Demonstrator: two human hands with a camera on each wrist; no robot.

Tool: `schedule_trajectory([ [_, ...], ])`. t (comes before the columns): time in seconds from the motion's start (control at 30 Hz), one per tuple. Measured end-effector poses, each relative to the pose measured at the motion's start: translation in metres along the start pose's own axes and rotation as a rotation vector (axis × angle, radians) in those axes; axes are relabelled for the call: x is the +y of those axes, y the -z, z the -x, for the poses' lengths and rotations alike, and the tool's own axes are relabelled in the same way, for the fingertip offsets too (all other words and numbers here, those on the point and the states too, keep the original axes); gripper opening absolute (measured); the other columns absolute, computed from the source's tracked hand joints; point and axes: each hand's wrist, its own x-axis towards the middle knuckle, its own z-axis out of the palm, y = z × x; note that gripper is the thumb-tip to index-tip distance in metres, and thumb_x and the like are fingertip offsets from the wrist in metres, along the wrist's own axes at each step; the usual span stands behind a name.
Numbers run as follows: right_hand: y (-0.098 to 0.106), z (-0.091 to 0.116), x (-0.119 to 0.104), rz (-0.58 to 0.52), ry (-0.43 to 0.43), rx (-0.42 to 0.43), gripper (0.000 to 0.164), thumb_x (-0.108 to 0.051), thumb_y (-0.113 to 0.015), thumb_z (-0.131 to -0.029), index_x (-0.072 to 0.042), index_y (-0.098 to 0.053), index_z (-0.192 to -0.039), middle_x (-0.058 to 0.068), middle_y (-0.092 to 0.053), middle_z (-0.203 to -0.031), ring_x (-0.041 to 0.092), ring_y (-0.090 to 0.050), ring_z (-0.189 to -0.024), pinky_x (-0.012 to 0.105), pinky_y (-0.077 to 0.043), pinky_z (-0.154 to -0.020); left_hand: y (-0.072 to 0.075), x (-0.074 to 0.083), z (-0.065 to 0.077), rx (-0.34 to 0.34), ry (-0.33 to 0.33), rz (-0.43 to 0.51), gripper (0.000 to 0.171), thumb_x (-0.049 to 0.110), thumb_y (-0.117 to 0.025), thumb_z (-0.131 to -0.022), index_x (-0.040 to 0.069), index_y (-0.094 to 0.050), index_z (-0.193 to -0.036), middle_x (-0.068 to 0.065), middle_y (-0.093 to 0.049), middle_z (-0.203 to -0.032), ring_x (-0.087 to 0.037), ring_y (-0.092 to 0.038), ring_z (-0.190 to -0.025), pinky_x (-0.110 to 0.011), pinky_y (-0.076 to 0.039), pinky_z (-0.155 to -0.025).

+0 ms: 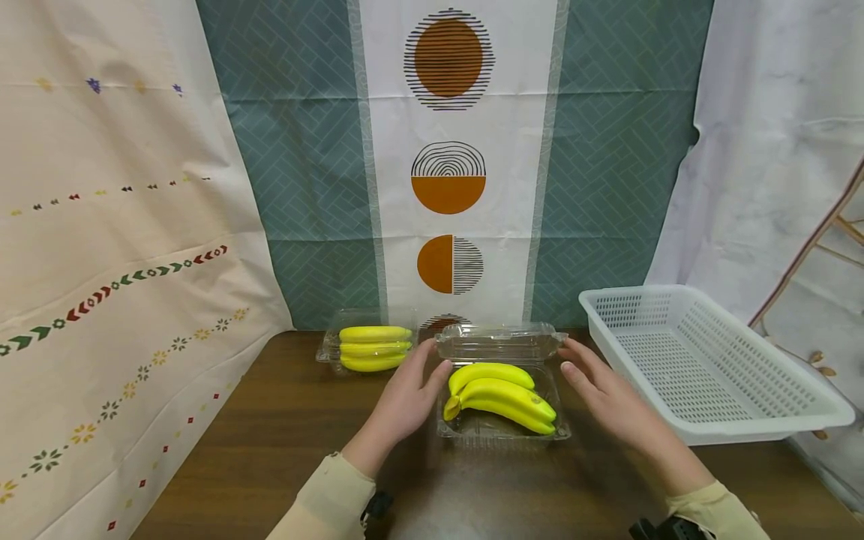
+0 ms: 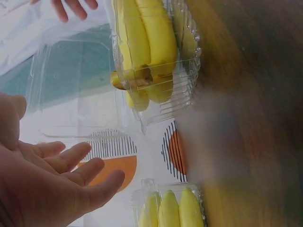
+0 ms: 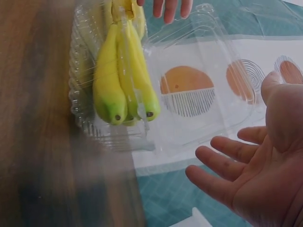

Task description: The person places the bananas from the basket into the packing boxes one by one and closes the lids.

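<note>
A clear plastic clamshell box (image 1: 564, 430) stands on the table with its hinged lid (image 1: 499, 346) raised at the back. Inside lies a bunch of yellow bananas (image 1: 502, 397), stem end to the left. My left hand (image 1: 410, 397) is beside the box's left side and my right hand (image 1: 614, 401) beside its right side, both near the lid's ends. In the left wrist view the left hand (image 2: 57, 184) has loosely extended fingers, with nothing held. Likewise, the right hand (image 3: 251, 170) spreads its fingers, apart from the lid, in the right wrist view.
Further left and back sits another clear box (image 1: 327, 352) with several bananas (image 1: 374, 349) in it. A white perforated plastic basket (image 1: 749, 429) occupies the right side. Patterned cloth (image 1: 459, 217) hangs behind the wooden table (image 1: 270, 442), with more cloth at both sides.
</note>
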Motion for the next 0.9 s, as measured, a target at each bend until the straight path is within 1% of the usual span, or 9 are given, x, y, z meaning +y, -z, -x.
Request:
schedule_trajectory([
  [0.2,-0.001,0.006,0.004,0.001,0.023,0.008,0.063,-0.037,-0.053,-0.119,-0.001,-0.037,-0.167,0.026,-0.054,-0.161,0.049,-0.054,-0.146,0.069,-0.045,-0.115,0.000,-0.001,0.008,-0.014,0.018,-0.021,0.071,0.053,-0.055,-0.115,0.008,-0.042,-0.168,-0.014,-0.049,-0.168,-0.036,-0.042,-0.158,-0.063,-0.034,-0.126],
  [0.3,-0.001,0.010,0.006,0.009,0.027,0.009,0.060,-0.037,-0.053,-0.119,-0.001,-0.039,-0.166,0.025,-0.055,-0.161,0.047,-0.055,-0.146,0.068,-0.045,-0.115,0.000,-0.001,0.012,-0.031,0.033,-0.029,0.069,0.052,-0.056,-0.115,0.011,-0.043,-0.168,-0.012,-0.048,-0.170,-0.036,-0.042,-0.158,-0.064,-0.035,-0.126],
  [0.43,-0.002,0.014,0.007,0.023,0.015,0.007,0.059,-0.039,-0.052,-0.119,-0.004,-0.041,-0.165,0.025,-0.056,-0.160,0.047,-0.058,-0.143,0.069,-0.047,-0.113,0.000,-0.002,0.018,-0.048,0.036,-0.034,0.068,0.052,-0.057,-0.115,0.015,-0.041,-0.169,-0.010,-0.048,-0.170,-0.037,-0.043,-0.157,-0.066,-0.036,-0.124],
  [0.57,-0.004,0.019,0.007,0.037,-0.001,0.006,0.057,-0.041,-0.050,-0.120,-0.007,-0.043,-0.165,0.024,-0.058,-0.158,0.047,-0.060,-0.139,0.071,-0.047,-0.111,-0.001,-0.004,0.023,-0.055,0.008,-0.038,0.069,0.053,-0.056,-0.115,0.015,-0.039,-0.171,-0.011,-0.049,-0.169,-0.039,-0.043,-0.157,-0.068,-0.036,-0.123],
  [0.67,-0.006,0.022,0.008,0.056,-0.012,0.009,0.055,-0.040,-0.049,-0.120,-0.008,-0.044,-0.164,0.024,-0.059,-0.157,0.047,-0.062,-0.137,0.072,-0.048,-0.109,-0.002,-0.005,0.027,-0.062,-0.003,-0.041,0.072,0.055,-0.054,-0.115,0.015,-0.037,-0.172,-0.010,-0.046,-0.171,-0.039,-0.041,-0.158,-0.069,-0.034,-0.124],
  [0.8,-0.008,0.025,0.009,0.086,-0.020,0.010,0.053,-0.041,-0.049,-0.120,-0.009,-0.047,-0.162,0.024,-0.060,-0.155,0.046,-0.064,-0.134,0.072,-0.050,-0.107,-0.003,-0.006,0.031,-0.078,-0.010,-0.042,0.072,0.055,-0.053,-0.115,0.016,-0.036,-0.173,-0.008,-0.041,-0.175,-0.038,-0.037,-0.160,-0.067,-0.032,-0.126],
  [0.9,-0.009,0.027,0.010,0.105,-0.024,0.004,0.053,-0.042,-0.049,-0.119,-0.009,-0.049,-0.161,0.024,-0.060,-0.155,0.046,-0.064,-0.134,0.071,-0.051,-0.105,-0.004,-0.007,0.034,-0.091,-0.023,-0.046,0.071,0.053,-0.052,-0.116,0.014,-0.036,-0.173,-0.010,-0.040,-0.175,-0.039,-0.037,-0.160,-0.068,-0.032,-0.125],
])
